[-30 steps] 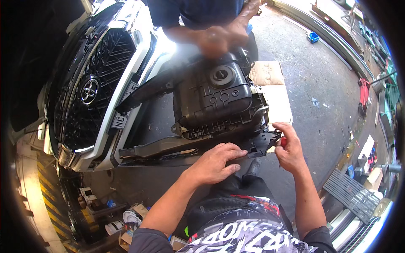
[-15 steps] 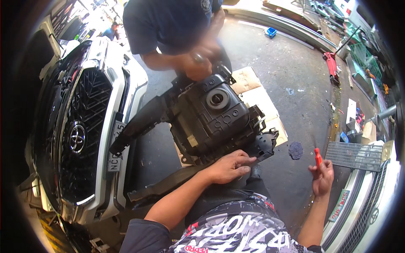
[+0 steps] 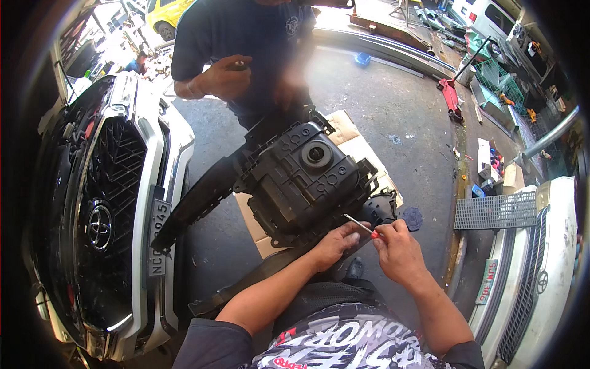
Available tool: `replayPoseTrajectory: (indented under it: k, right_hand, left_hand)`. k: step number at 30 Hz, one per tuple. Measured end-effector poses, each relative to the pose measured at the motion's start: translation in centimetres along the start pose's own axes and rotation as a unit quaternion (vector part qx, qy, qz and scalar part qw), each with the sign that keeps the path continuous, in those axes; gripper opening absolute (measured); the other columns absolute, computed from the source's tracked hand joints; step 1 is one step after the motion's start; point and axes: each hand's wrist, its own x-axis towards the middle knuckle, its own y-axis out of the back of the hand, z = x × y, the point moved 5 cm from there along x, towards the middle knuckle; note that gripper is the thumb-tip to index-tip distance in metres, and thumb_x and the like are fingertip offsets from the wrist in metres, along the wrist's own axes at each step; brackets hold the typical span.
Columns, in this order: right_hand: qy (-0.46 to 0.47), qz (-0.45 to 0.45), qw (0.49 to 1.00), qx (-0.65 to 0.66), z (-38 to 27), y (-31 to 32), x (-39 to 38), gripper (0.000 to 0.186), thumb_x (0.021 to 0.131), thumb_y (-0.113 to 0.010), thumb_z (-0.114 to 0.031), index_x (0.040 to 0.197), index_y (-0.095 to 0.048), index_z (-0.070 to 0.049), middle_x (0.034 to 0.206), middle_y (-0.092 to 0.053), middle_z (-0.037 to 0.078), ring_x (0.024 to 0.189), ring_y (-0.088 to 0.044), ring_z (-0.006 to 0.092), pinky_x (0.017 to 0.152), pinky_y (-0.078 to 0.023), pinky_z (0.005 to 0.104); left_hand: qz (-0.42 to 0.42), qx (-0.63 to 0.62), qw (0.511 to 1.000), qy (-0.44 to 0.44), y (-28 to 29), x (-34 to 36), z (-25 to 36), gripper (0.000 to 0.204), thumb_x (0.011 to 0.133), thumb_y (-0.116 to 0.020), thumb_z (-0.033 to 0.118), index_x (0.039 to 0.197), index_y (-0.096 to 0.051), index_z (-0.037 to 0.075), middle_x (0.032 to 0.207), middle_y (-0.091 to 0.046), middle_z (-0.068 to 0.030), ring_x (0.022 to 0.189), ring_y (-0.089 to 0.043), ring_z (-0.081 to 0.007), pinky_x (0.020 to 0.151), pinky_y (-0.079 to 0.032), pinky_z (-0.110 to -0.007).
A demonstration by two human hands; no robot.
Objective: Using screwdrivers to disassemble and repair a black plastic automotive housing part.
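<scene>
Swung back, a screwdriver (image 3: 360, 225) clasped in the right hand (image 3: 398, 251) is within working reach at four o'clock on the black housing (image 3: 284, 195), lying ahead at twelve; left hand's (image 3: 332, 247) hold unclear.

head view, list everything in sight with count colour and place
plastic unit: 1, black, centre
screwdriver: 1, red handle, in the right hand
cardboard: at least 1, brown, under the unit
car front: 1, white and black, left
car: 1, yellow, top left
vehicle front: 1, white, lower right
grating: 1, grey, right
floor jack: 1, red, upper right
container: 1, blue, top
clutter: uncountable, mixed, upper right
co-worker: 1, dark blue shirt, top
left hand: 1, bare, at the unit's near edge
right hand: 1, bare, lower centre
</scene>
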Motion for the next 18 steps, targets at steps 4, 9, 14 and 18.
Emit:
replayPoseTrajectory:
  k: [4, 9, 14, 18]
  right_hand:
    - [-0.039, 0.025, 0.996, 0.072, 1.2, -2.2, -0.5, 0.022, 0.088, -0.069, -0.01, 0.107, -0.064, 0.0, 0.099, -0.067, 0.021, 0.088, -0.067, 0.0378, 0.08, -0.053, 0.0425]
    - [-0.012, 0.061, 0.985, 0.158, 2.4, -3.6, -1.3, 0.027, 0.088, -0.07, -0.012, 0.11, -0.06, -0.001, 0.096, -0.067, 0.022, 0.088, -0.067, 0.0422, 0.078, -0.054, 0.0449]
    - [-0.013, 0.096, 0.974, 0.205, 3.0, -4.5, -1.7, 0.029, 0.09, -0.069, -0.012, 0.113, -0.059, 0.002, 0.093, -0.071, 0.02, 0.081, -0.071, 0.0326, 0.077, -0.055, 0.0374]
    - [-0.015, 0.092, 0.97, 0.223, 2.8, -4.6, -1.3, 0.026, 0.093, -0.067, -0.014, 0.113, -0.06, 0.001, 0.091, -0.07, 0.02, 0.079, -0.071, 0.0328, 0.073, -0.054, 0.0383]
  left_hand:
    - [0.063, -0.053, 0.996, 0.038, -0.4, -0.1, 0.0, 0.029, 0.106, -0.054, 0.024, 0.129, -0.06, 0.009, 0.108, -0.063, 0.0042, 0.093, -0.055, -0.0037, 0.085, -0.044, -0.02]
    - [0.167, -0.119, 0.978, 0.027, 0.1, 0.4, -0.5, 0.02, 0.106, -0.054, 0.03, 0.117, -0.063, 0.015, 0.098, -0.063, 0.0047, 0.079, -0.053, -0.0051, 0.076, -0.047, -0.022]
    - [0.159, -0.163, 0.974, 0.008, 0.5, 0.5, -0.6, 0.022, 0.106, -0.054, 0.033, 0.117, -0.063, 0.017, 0.096, -0.062, 0.0042, 0.079, -0.053, -0.0058, 0.074, -0.046, -0.022]
    - [0.16, -0.166, 0.973, -0.003, 0.8, 0.5, -0.7, 0.023, 0.105, -0.055, 0.034, 0.117, -0.063, 0.016, 0.094, -0.062, 0.004, 0.078, -0.053, -0.0064, 0.072, -0.045, -0.023]
